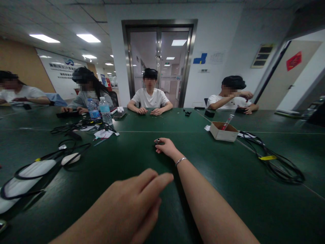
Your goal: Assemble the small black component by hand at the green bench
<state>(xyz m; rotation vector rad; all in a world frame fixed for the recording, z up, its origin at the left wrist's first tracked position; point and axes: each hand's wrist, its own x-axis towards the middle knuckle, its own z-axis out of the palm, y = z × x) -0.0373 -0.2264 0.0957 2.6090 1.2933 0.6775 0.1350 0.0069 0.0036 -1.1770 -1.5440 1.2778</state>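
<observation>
A small dark cylindrical part (158,141) is pinched at the fingertips of the right hand (166,148), stretched far out over the middle of the green table (228,189). The left hand (132,206) is held near, flat and empty, fingers together and extended. The part is probably best kept low and gripped lightly but securely, so that it cannot roll away across the smooth top. Two water bottles (101,111) are counted far left, one cardboard box (223,131) far right, one cable bundle (276,159) beyond it, and four people are seated at the far side
</observation>
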